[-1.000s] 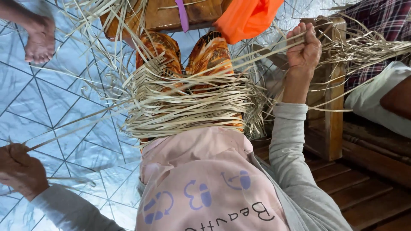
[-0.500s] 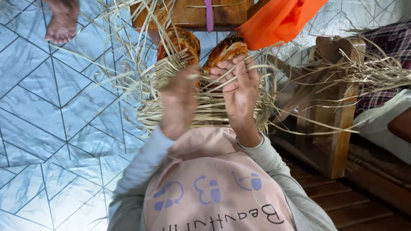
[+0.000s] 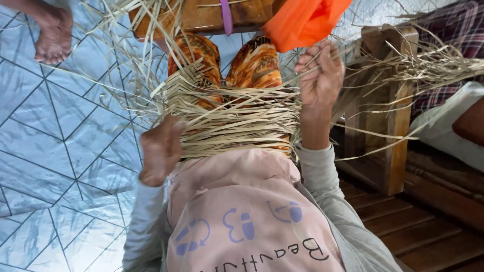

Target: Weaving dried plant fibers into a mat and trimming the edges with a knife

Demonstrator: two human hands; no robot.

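Looking down, we see a half-woven mat (image 3: 232,118) of pale dry straw strips lying across our lap, on top of our orange patterned trousers (image 3: 254,63). The mat is woven tight near the knees, at its far left corner, and loose strips lie side by side closer to our pink shirt (image 3: 237,201).

Our right hand (image 3: 320,75) is lifted up at the right edge of the mat. Its fingers (image 3: 312,55) are curled in and pinching a few long strips, which run up and off to the right. Our left hand (image 3: 160,148) sits at the left edge of the mat, touching the loose strips there. It looks blurry, so we cannot tell if its fingers are spread or pinching anything.

More loose straw (image 3: 428,65) is piled to the right, over a wooden chair frame (image 3: 390,126). An orange cloth (image 3: 302,20) hangs near the top, just above our right hand. A wooden stool (image 3: 196,15) with a purple band stands past our knees. Someone else's bare foot (image 3: 50,35) rests on the shiny blue-grey tile floor (image 3: 65,151) at the top left, well apart from our hands.
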